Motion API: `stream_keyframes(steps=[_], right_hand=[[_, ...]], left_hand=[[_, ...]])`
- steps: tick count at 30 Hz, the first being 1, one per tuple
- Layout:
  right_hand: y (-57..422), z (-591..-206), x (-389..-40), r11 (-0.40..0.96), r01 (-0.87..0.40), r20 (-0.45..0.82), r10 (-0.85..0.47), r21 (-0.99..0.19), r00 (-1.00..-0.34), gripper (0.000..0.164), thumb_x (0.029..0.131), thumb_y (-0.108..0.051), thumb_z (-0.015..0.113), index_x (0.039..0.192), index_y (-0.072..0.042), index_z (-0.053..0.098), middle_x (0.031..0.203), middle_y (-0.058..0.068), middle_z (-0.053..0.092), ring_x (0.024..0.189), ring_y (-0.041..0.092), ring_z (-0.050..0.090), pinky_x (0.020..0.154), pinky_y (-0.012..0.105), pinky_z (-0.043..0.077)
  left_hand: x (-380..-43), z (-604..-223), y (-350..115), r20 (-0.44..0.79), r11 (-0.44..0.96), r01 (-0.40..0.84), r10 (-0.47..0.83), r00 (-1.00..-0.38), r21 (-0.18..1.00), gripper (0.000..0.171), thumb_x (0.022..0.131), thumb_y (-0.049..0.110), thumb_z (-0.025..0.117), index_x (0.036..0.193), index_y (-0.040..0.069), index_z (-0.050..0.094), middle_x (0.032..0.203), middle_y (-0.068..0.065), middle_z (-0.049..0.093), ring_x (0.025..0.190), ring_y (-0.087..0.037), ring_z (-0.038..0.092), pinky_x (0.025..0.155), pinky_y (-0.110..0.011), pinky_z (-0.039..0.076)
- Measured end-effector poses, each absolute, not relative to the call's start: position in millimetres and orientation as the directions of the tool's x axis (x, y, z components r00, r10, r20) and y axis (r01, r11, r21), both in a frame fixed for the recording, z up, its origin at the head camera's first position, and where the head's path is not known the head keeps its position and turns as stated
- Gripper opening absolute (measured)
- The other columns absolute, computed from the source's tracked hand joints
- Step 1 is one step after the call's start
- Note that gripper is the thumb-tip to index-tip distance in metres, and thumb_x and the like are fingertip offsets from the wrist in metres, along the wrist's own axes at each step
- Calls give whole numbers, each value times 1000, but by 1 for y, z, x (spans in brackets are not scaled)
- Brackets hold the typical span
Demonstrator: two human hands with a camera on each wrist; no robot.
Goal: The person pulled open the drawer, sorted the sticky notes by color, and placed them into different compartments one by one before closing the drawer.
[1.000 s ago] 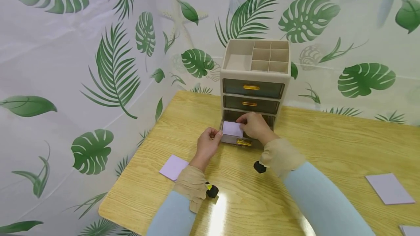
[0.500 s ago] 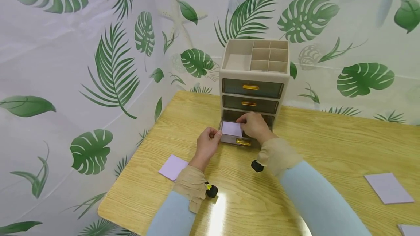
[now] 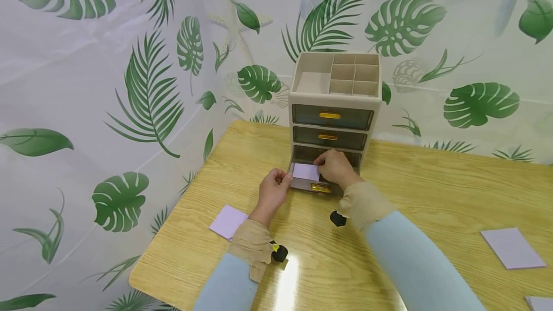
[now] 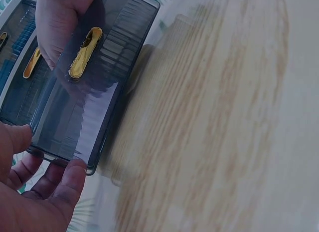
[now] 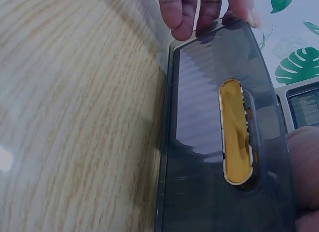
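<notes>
The purple paper [image 3: 306, 172] lay a little below the centre of the frame, inside the pulled-out bottom drawer [image 3: 302, 184]; in both wrist views it was seen through the dark transparent front, on which a gold handle [image 5: 236, 132] was fixed; the right hand [image 3: 339, 168] reached in over the drawer from the right, its fingers bent and their tips at the upper right corner of the paper; whether they pinched it, I cannot tell; the left hand [image 3: 273, 190] gripped the drawer's front corner, on the left in the head view, with thumb and fingers; above, the beige organizer [image 3: 336, 98] carried two more drawers, both pushed in, and its top was divided into compartments; it stood at the far edge of the wooden table [image 3: 432, 196]; one purple pad [image 3: 228, 221] lay at lower left of the frame, beside the left forearm; a second pad [image 3: 512, 248] was at lower right, and a third pad [image 3: 541, 303] was cut by the corner of the frame; both arms wore light blue sleeves [image 3: 421, 258]; behind, a white cloth [image 3: 268, 8] with green leaves filled the upper part.
</notes>
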State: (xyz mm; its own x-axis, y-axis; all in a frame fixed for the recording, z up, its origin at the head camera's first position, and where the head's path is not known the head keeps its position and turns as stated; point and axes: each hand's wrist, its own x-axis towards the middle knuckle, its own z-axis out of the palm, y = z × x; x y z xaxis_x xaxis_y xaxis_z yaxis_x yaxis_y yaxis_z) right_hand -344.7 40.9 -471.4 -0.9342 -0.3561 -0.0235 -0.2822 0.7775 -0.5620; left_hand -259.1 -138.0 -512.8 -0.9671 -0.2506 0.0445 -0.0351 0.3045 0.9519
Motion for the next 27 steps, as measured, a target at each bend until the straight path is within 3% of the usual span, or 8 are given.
stream_keyframes(steps=[10, 17, 27], right_hand=[[46, -469, -348, 794, -272, -70, -366, -543, -928, 26, 91, -15, 59, 111, -3, 70, 110, 15, 68, 102, 32, 61, 87, 44, 49], [54, -458, -344, 802, -280, -134, -404, -527, -905, 35, 98, -17, 48, 127, -1, 60, 126, 19, 59, 114, 36, 56, 94, 49, 45], [101, -443, -300, 687, -436, 131, -450, -581, -883, 27, 98, -13, 53, 121, -2, 61, 108, 12, 64, 98, 27, 60, 82, 44, 49]], left_hand=[[-262, -510, -134, 55, 298, -21, -243, -969, 954, 18, 95, 24, 63, 90, 7, 59, 77, -2, 58, 67, -12, 53, 58, -24, 43], [-264, -509, -132, 28, 279, -43, -244, -969, 959, 19, 95, 26, 62, 91, 7, 59, 78, -3, 58, 68, -13, 54, 58, -25, 43], [-248, -500, -143, 44, 410, -58, -236, -971, 910, 22, 97, 30, 59, 102, 8, 61, 101, -7, 62, 87, -20, 60, 68, -32, 50]])
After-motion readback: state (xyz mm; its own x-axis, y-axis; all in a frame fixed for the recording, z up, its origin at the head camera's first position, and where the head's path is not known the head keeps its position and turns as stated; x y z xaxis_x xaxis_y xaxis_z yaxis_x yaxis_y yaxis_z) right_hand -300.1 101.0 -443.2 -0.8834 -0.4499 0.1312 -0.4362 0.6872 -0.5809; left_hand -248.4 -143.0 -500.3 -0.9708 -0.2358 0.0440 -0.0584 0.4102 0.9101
